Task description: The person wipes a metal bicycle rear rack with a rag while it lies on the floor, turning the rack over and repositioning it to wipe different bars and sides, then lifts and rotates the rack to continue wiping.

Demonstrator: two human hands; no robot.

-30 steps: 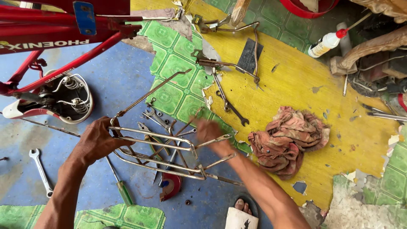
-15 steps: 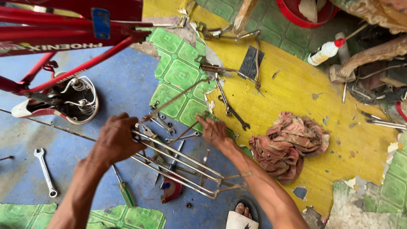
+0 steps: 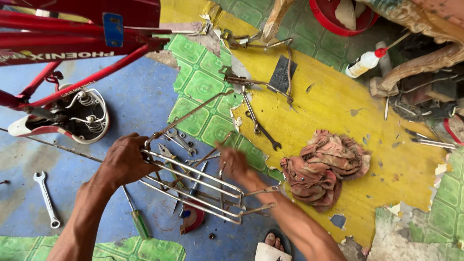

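My left hand [image 3: 126,159] grips the near-left end of a chrome wire bicycle rack [image 3: 203,191], held a little above the floor. My right hand [image 3: 235,163] is blurred by motion and sits at the rack's far side, by its thin support rods [image 3: 188,116]; its grip on them cannot be told. Under the rack lie several small spanners [image 3: 178,140] and a green-handled screwdriver [image 3: 137,217].
A red bicycle frame [image 3: 72,46] lies upside down at top left, its saddle [image 3: 72,118] showing springs. A spanner [image 3: 46,198] lies at left, a crumpled reddish rag [image 3: 323,166] at right, a white squeeze bottle [image 3: 365,62] behind. My sandalled foot [image 3: 270,246] is at the bottom.
The rack has been tilted and shifted to the right in my left hand. My right hand has moved along its far side toward the support rods.
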